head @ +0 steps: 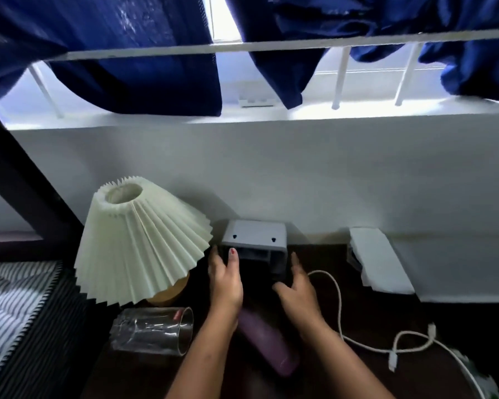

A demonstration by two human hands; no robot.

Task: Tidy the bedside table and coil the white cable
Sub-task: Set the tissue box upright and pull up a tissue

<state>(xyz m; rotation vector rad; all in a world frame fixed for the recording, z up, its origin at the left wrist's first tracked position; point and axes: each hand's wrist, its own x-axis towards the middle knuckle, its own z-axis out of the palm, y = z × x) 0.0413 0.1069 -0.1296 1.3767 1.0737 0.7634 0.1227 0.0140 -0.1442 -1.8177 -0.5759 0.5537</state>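
Observation:
A grey plastic box [255, 236] stands at the back of the dark bedside table [323, 254], against the white wall. My left hand [224, 279] grips its left side and my right hand [296, 286] grips its lower right corner. A white cable [339, 303] loops loosely over the table to the right of my right hand, its plug ends [393, 361] lying near the front right. A purple bottle [267, 345] lies on its side under my forearms. A clear drinking glass [153, 331] lies tipped over at the front left.
A lamp with a cream pleated shade [141, 243] tilts at the table's left. A white block [378, 262] leans on the wall at right. A striped mattress [15, 306] is at far left. Blue curtains [127, 53] hang over a white railing above.

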